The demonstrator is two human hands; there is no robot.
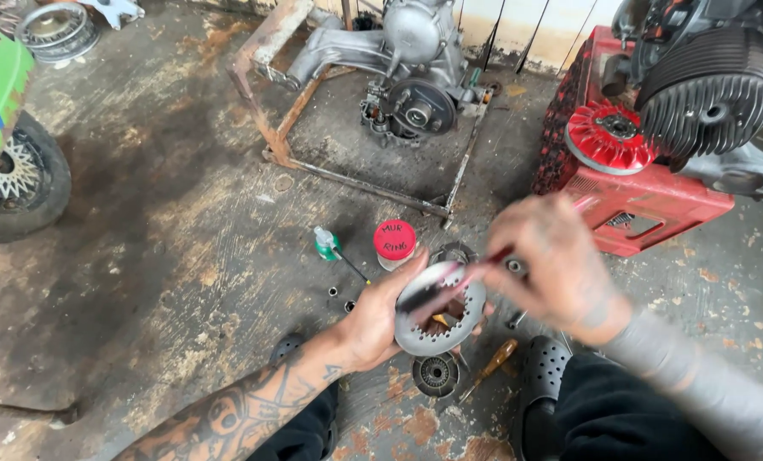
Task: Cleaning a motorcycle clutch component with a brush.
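Left hand (380,318) clamped on a toothed grey metal ring (440,309), right hand (552,260) clenched around a thin red-handled tool (463,277).

The left hand (381,320) cups a grey toothed metal ring (439,312) from its nine o'clock side. The right hand (552,260), blurred, holds a thin red-handled tool (458,280) whose dark tip lies across the ring. A red-lidded jar (395,242) stands at the ring's eleven o'clock, a small green bottle (326,244) beside it. A wooden-handled screwdriver (491,365) lies at five o'clock on the stained floor (168,256).
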